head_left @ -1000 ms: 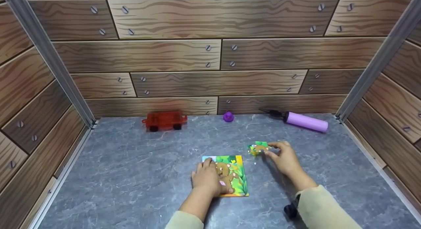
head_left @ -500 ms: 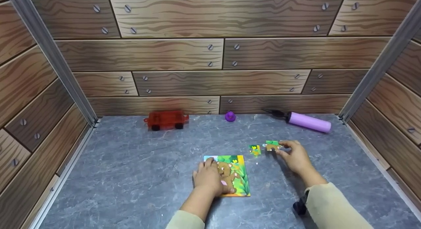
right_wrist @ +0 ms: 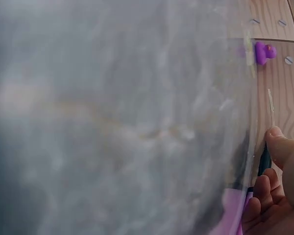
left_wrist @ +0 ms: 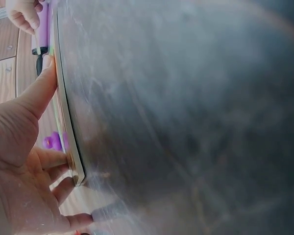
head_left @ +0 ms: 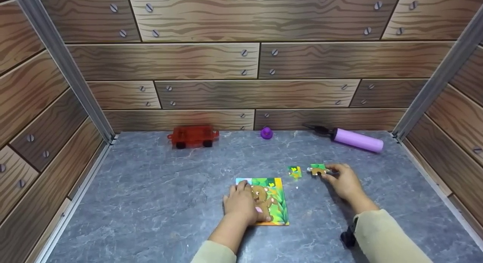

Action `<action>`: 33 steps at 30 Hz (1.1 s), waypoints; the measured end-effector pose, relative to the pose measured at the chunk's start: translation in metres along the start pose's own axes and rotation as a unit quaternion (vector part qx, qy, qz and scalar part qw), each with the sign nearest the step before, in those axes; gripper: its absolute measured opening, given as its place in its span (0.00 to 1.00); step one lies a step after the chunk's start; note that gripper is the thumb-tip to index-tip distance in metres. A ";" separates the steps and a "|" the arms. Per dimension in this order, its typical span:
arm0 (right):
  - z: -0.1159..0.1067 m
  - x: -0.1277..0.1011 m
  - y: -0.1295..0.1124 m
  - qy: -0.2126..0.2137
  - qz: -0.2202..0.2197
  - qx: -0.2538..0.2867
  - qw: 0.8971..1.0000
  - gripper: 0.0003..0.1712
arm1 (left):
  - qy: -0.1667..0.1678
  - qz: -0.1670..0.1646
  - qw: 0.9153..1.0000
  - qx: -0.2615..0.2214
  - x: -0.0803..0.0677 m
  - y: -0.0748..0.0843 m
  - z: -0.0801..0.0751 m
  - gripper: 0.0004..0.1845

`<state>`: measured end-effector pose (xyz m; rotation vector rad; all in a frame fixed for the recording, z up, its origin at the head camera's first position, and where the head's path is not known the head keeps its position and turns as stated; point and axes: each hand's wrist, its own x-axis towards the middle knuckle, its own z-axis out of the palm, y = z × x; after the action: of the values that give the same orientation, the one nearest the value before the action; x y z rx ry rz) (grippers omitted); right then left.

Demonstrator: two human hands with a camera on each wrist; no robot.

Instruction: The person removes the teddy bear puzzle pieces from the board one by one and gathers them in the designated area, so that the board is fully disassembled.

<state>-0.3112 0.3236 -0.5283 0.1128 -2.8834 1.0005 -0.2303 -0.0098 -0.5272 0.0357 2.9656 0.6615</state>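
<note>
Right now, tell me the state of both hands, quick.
Left hand: open, pressing flat on the bear puzzle board.
Right hand: fingertips pinching a loose puzzle piece on the grey tabletop.

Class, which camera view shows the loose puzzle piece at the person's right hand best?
The head view: the puzzle piece lies flat on the table at the right hand, picture side up. The right wrist view shows only a thin edge; the left wrist view shows none.
</note>
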 end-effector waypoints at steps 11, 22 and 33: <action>0.002 0.006 0.005 -0.016 0.022 -0.004 1.000 0.25 | 0.006 0.003 1.000 0.018 0.001 0.001 0.000 0.64; 0.004 0.011 0.009 -0.022 0.000 0.003 1.000 0.22 | 0.006 0.002 1.000 0.015 0.002 0.000 0.000 0.64; 0.003 0.015 0.011 -0.050 0.004 -0.020 0.999 0.24 | 0.001 0.002 1.000 0.012 -0.001 0.000 -0.002 0.64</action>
<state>-0.3272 0.3298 -0.5354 0.1518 -2.9947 0.9635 -0.2296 -0.0107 -0.5255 0.0426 2.9765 0.6264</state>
